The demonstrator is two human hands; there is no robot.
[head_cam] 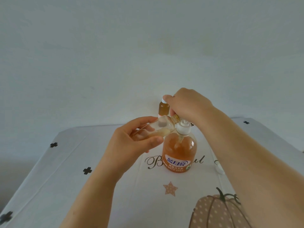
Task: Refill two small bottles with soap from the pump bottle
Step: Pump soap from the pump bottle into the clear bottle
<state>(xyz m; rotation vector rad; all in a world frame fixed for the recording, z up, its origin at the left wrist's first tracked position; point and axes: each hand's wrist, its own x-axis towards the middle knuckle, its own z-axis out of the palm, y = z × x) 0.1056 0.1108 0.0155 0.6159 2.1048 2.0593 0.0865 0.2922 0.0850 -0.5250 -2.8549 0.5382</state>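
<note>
Pale wall and a printed tablecloth (102,186) framed the scene. I held a clear small bottle (162,127) tilted in my left hand (131,142), fingers curled and pinching its body, so its mouth met the nozzle. My right hand (185,104) pressed down on the pump bottle (179,152), fingers bunched over the head. Beyond my fingertips stood a capped, filled bottle (164,108). Open cloth lay on both sides, table edges well apart.
</note>
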